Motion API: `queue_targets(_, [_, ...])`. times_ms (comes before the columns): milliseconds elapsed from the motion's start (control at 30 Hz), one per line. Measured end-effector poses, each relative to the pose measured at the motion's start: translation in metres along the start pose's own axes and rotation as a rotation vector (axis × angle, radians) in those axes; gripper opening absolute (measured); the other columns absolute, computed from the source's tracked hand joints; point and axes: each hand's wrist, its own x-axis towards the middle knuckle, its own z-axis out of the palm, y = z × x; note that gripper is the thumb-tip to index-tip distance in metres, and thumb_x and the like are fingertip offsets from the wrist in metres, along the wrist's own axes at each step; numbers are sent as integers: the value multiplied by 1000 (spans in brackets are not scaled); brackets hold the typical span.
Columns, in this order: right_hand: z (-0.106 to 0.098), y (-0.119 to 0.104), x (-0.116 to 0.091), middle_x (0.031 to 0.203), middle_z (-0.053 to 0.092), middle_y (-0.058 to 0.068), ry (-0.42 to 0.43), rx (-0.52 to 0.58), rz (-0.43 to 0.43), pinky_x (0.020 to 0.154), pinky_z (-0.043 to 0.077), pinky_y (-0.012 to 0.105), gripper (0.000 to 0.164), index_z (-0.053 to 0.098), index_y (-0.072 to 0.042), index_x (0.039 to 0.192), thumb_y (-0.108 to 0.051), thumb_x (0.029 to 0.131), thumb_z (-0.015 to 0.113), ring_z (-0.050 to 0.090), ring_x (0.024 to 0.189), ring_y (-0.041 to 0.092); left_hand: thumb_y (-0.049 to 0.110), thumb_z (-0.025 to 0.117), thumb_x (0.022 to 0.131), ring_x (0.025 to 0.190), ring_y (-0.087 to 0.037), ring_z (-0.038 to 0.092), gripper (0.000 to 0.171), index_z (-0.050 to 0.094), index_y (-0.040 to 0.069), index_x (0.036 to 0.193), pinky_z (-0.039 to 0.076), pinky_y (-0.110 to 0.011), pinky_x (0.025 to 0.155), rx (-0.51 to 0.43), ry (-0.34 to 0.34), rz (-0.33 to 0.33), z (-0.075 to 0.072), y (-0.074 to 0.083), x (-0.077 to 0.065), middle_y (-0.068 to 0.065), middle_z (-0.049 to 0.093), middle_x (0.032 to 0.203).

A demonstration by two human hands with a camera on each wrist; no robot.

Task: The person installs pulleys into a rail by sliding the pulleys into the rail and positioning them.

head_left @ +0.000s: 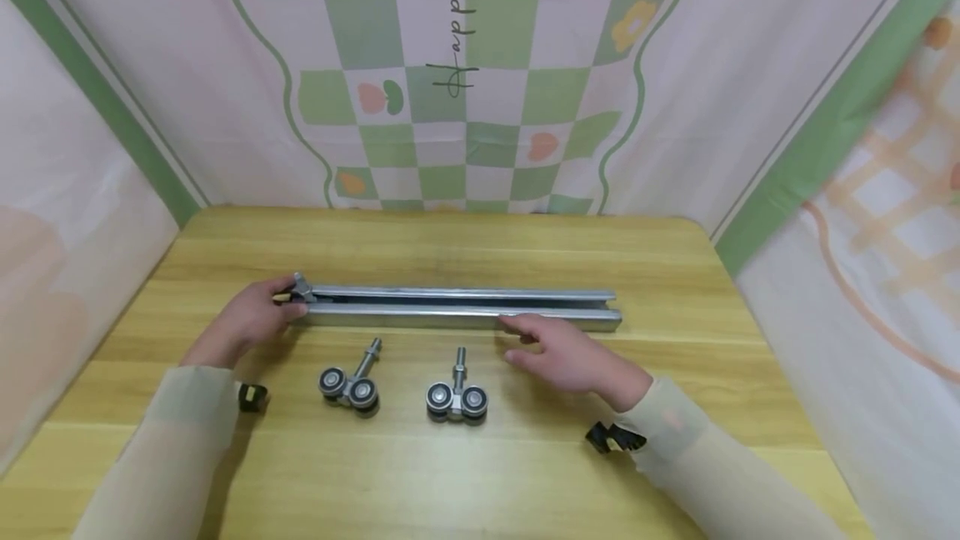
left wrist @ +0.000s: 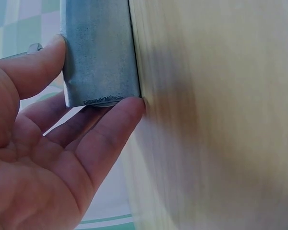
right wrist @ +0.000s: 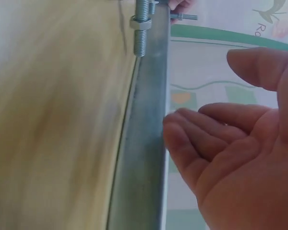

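"Rail [head_left: 420, 320]: which way?"
"Crosswise on the table [head_left: 450, 490]; my left hand [head_left: 255, 317] pinches its left end, my right hand [head_left: 570, 357], fingers loose, is at its near side, right of middle."

The long silver slotted metal rail [head_left: 420, 319] looks smooth, with a soft, slightly cloudy sheen and a rough, darkened edge at its left end. Two silver four-wheeled metal trolleys [head_left: 351, 387] [head_left: 457, 402] have shinier wheel faces with dark rings and ridged, threaded bolts. The yellow-brown wood-grain table [head_left: 375, 473] is smooth and faintly glossy. The pastel printed cloth backdrop [head_left: 465, 140] and beige cloth sleeves [head_left: 161, 440] look matt.
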Motion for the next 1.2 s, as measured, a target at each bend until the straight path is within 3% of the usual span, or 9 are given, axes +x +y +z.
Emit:
queue_targets(100, [3, 4, 0, 137, 58, 13, -29, 111, 2, 101, 46, 45, 49, 49, 1, 144, -15, 100, 61, 59, 119, 27, 33, 61, 100, 105, -37, 50, 76, 22, 2, 157, 46, -41, 78, 10, 2, 1, 0, 0, -1, -34, 36, 147])
queue_targets(200, [6, 7, -1, 137, 58, 13, -85, 251, 29, 102, 45, 40, 47, 48, 4, 143, -12, 100, 59, 59, 120, 25, 34, 61, 100, 103, -35, 51, 76, 22, 4, 158, 46, -41, 78, 6, -1, -9, 0, 0, -1, -32, 37, 146])
queue_targets(367, [12, 9, 0, 137, 56, 20, -111, 475, 140, 94, 51, 38, 53, 41, 10, 145, -12, 100, 59, 61, 117, 30, 33, 60, 100, 92, -30, 54, 76, 21, 4, 158, 48, -38, 74, 1, -2, -17, 0, 1, 0, -30, 41, 143])
queue_targets(533, [14, 11, 2, 137, 55, 25, -102, 649, 245, 93, 52, 42, 56, 38, 14, 144, -11, 98, 60, 63, 113, 32, 33, 60, 100, 104, -35, 52, 75, 21, 4, 158, 47, -41, 80, -3, -1, -23, 1, 0, 1, -32, 36, 147])
queue_targets(800, [17, 13, 3, 139, 51, 29, -100, 802, 272, 94, 51, 43, 58, 35, 17, 143, -7, 96, 60, 62, 114, 34, 32, 60, 101, 106, -36, 51, 75, 20, 5, 158, 47, -41, 80, -5, -2, -27, 0, 1, -1, -31, 35, 149])
queue_targets(967, [21, 13, 3, 141, 45, 34, -112, 974, 283, 97, 49, 48, 59, 28, 19, 145, -1, 96, 55, 58, 118, 41, 31, 60, 101, 109, -37, 49, 74, 20, 5, 158, 47, -41, 82, -16, -6, -31, 1, 2, -2, -32, 33, 150])
queue_targets(1200, [25, 10, 4, 144, 43, 34, -108, 1099, 327, 100, 46, 49, 62, 24, 17, 147, 0, 96, 53, 57, 119, 41, 31, 59, 101, 100, -33, 53, 74, 20, 5, 159, 48, -38, 77, -23, -8, -33, 1, 2, -2, -30, 37, 147])
